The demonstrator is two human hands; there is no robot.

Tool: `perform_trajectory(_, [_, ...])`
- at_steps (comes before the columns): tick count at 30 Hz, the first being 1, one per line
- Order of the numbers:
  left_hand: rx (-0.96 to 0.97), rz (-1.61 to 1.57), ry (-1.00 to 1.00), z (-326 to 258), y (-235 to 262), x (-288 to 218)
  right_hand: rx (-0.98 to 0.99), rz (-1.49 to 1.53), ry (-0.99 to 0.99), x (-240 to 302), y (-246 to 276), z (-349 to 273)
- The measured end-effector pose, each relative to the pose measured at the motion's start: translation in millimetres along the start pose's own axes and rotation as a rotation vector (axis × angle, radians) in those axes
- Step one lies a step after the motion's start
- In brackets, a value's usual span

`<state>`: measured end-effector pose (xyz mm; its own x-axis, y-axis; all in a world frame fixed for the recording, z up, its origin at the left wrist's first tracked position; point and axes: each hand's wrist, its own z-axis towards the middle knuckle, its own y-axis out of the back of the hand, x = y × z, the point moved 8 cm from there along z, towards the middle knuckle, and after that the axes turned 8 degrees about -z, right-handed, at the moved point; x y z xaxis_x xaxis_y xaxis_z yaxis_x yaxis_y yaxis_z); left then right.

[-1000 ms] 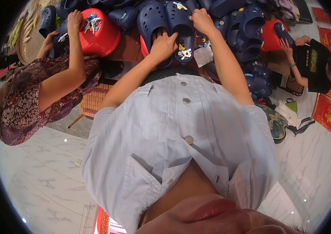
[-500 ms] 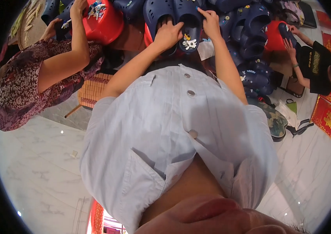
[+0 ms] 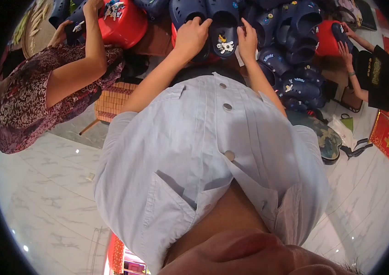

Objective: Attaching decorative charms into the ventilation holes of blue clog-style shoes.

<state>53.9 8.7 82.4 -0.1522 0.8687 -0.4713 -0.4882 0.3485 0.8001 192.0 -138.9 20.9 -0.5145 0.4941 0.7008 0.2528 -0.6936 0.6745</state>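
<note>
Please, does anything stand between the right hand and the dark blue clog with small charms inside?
Nothing visible does: the right hand is close beside the right edge of the clog; whether it touches is unclear. The left hand is on the opposite side, at the neighbouring clog, out of the way.

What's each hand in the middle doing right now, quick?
Left hand: half curled over the left navy clog; grip can't be told.
Right hand: loosely bent beside the right navy clog; grip can't be told.
</note>
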Motion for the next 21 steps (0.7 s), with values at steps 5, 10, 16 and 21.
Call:
perform_trajectory(5, [-0.013, -0.133, -0.07, 14, 11, -11, -0.007, 0.024, -0.038, -14, -9, -17])
perform_trajectory(10, [0.182, -0.118, -0.321, 12, -20, -33, -0.006, 0.063, -0.04, -11, -8, -13])
perform_trajectory(16, [0.322, -0.005, -0.422, 20, -50, -39, -0.012, 0.02, -0.021, -7, -2, -11])
perform_trajectory(21, [0.464, 0.242, -0.466, 21, -84, -37, -0.026, -0.039, 0.051, -6, -5, -7])
